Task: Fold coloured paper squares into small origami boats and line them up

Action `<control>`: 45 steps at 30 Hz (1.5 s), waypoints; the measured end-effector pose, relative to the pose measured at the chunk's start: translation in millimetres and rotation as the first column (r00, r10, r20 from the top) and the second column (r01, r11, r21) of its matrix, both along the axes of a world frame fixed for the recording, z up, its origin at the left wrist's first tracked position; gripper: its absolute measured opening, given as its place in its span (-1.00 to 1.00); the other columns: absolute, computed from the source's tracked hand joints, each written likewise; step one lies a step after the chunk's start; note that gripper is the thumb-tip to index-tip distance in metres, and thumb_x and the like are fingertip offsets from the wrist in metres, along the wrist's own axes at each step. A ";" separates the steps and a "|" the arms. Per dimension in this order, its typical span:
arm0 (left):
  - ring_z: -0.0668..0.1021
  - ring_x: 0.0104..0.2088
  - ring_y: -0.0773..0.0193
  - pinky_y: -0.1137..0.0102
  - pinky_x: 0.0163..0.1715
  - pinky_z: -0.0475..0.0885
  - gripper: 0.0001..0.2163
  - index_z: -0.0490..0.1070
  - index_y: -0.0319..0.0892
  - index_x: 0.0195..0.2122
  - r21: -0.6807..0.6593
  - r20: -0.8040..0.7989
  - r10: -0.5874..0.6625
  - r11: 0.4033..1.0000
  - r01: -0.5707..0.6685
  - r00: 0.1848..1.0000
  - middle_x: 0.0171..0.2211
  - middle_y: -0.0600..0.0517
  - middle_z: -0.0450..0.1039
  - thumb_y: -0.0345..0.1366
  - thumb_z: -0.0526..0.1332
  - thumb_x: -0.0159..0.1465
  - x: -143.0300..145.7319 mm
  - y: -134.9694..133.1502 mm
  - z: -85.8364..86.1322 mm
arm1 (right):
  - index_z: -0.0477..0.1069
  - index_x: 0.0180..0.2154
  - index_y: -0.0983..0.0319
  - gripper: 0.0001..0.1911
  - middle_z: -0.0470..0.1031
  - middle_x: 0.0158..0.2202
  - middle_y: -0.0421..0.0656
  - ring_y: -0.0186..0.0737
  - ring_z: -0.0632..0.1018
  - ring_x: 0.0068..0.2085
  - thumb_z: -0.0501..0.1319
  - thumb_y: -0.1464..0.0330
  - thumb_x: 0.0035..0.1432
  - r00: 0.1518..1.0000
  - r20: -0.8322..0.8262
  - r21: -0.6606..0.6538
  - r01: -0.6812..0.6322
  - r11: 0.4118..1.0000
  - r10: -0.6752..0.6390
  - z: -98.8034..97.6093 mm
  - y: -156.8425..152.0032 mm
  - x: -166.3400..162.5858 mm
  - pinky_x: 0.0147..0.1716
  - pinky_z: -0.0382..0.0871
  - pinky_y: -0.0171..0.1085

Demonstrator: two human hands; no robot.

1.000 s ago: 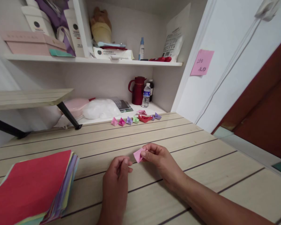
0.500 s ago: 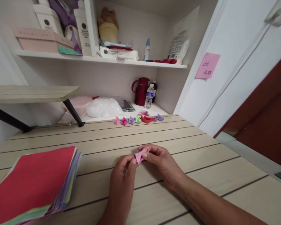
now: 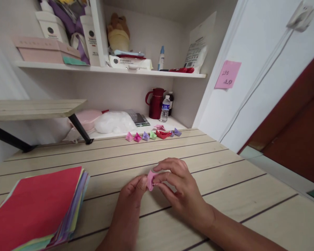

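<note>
A small piece of folded pink paper (image 3: pixel 150 180) is held between my two hands, a little above the wooden tabletop. My left hand (image 3: pixel 132 197) pinches its left side between thumb and index finger. From the right, my right hand (image 3: pixel 181 190) grips the paper's edge with thumb and fingertips, its other fingers curled above. The paper stands upright, with an opened fold facing right. Beyond the hands, along the table's back edge, sits a row of small folded paper boats, among them a red boat (image 3: pixel 163 134), a green one (image 3: pixel 153 135) and a pink one (image 3: pixel 129 137).
A stack of coloured paper with a red sheet (image 3: pixel 36 205) on top lies at the left front. A raised wooden stand (image 3: pixel 36 108) with black legs is behind it. At the back are a red jug (image 3: pixel 156 103), a water bottle (image 3: pixel 165 109) and a shelf (image 3: pixel 115 69).
The pink paper has been turned from a slanted triangle to upright, its fold now facing right. My right hand has shifted its grip to the paper's right edge. The view has shifted slightly.
</note>
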State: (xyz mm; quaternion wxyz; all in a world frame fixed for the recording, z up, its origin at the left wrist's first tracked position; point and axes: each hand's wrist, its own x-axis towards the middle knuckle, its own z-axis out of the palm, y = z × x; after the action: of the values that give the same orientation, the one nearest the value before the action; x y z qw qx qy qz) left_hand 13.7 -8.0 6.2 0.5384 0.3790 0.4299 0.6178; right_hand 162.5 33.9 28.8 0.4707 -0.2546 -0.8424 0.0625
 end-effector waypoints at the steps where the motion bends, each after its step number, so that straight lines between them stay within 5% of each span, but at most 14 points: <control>1: 0.53 -0.20 0.18 0.28 0.00 0.33 -0.72 0.59 -0.19 -0.28 -0.009 -0.003 0.004 1.000 -0.004 1.000 -0.32 -0.01 0.58 -0.06 0.25 0.25 0.0 -0.4 0.0 | 0.51 -0.23 0.09 -0.78 0.57 -0.11 -0.17 -0.10 0.49 -0.03 0.22 0.54 0.23 1.000 0.001 0.007 -0.008 1.000 0.008 1.0 -0.8 -0.4 0.03 0.29 -0.03; 11: 0.53 -0.25 0.23 0.32 0.02 0.32 -0.79 0.56 -0.16 -0.36 -0.064 0.017 0.047 0.997 -0.045 0.999 -0.38 0.07 0.55 -0.11 0.30 0.22 1.7 -2.7 3.4 | 0.53 -0.23 0.10 -0.85 0.61 -0.18 -0.18 -0.13 0.53 -0.10 0.26 0.47 0.26 1.000 -0.027 -0.031 0.001 1.000 -0.002 -1.7 1.6 0.7 -0.02 0.32 -0.06; 21: 0.45 -0.28 0.24 0.38 -0.18 0.36 -0.64 0.45 -0.17 -0.46 -0.053 -0.060 0.046 0.997 -0.049 0.997 -0.40 0.03 0.48 0.05 0.25 0.21 5.3 -2.2 6.5 | 0.55 -0.21 0.09 -0.88 0.62 -0.19 -0.17 -0.14 0.55 -0.12 0.29 0.42 0.25 0.999 -0.036 -0.046 0.019 0.999 -0.021 -4.2 1.7 0.0 -0.05 0.36 -0.08; 32: 0.36 -0.39 0.34 0.45 -0.32 0.27 -0.70 0.39 -0.17 -0.52 -0.057 -0.047 0.020 0.998 -0.023 0.999 -0.49 0.12 0.35 -0.05 0.33 0.16 -0.9 -1.6 0.8 | 0.57 -0.25 0.06 -0.81 0.58 -0.12 -0.19 -0.15 0.51 -0.09 0.22 0.45 0.30 0.998 0.054 -0.018 -0.034 0.999 0.035 1.2 -0.5 2.7 -0.05 0.30 -0.09; 45: 0.47 -0.26 0.25 0.38 -0.14 0.35 -0.78 0.56 -0.19 -0.40 -0.069 0.119 -0.108 0.991 0.117 0.987 -0.39 0.04 0.53 -0.11 0.35 0.16 -5.4 -3.2 13.3 | 0.56 -0.27 0.13 -0.84 0.58 -0.16 -0.19 -0.15 0.51 -0.12 0.29 0.52 0.22 0.996 0.029 -0.009 -0.081 0.997 0.081 2.0 -0.2 3.6 -0.09 0.30 -0.11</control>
State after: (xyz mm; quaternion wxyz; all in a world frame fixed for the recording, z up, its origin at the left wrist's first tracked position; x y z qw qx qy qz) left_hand 8.3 -11.2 19.5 0.6103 0.3460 0.3992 0.5904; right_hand 166.1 33.8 30.8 0.4543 -0.2229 -0.8587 0.0813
